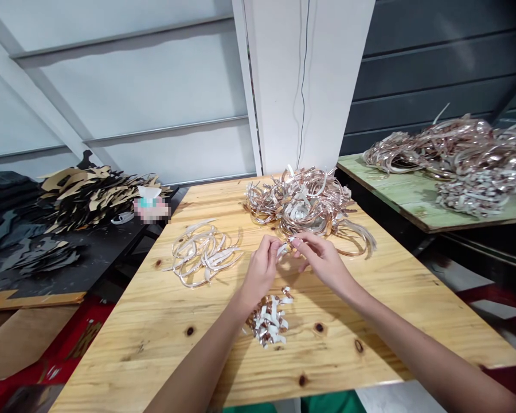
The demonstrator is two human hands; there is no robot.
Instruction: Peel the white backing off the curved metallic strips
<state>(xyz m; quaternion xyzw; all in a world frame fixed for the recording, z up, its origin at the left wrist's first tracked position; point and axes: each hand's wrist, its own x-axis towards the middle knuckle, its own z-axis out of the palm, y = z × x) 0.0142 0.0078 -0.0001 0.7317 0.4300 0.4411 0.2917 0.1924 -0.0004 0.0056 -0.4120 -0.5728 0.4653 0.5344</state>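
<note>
Over the middle of the wooden table, my left hand (pixel 263 263) pinches a small shiny strip (pixel 282 250), white and rose-gold. My right hand (pixel 319 258) has its thumb and index finger closed at the other end of the same piece. Fingers cover most of it, so its full shape is hidden. Below my hands lies a small heap of short white and copper-coloured strip pieces (pixel 270 321). Just beyond them sits a large tangled pile of long metallic strips (pixel 305 201). Loose pale strips (pixel 204 252) lie curled left of my left hand.
The wooden table (pixel 155 338) carries all these piles. A dark table (pixel 107 252) at left holds stacked tan and black cut pieces (pixel 90 195) and a tissue pack (pixel 151 206). On a greenish board (pixel 408 198) at right lie more metallic strips (pixel 460 155). A white pillar (pixel 279 86) stands behind.
</note>
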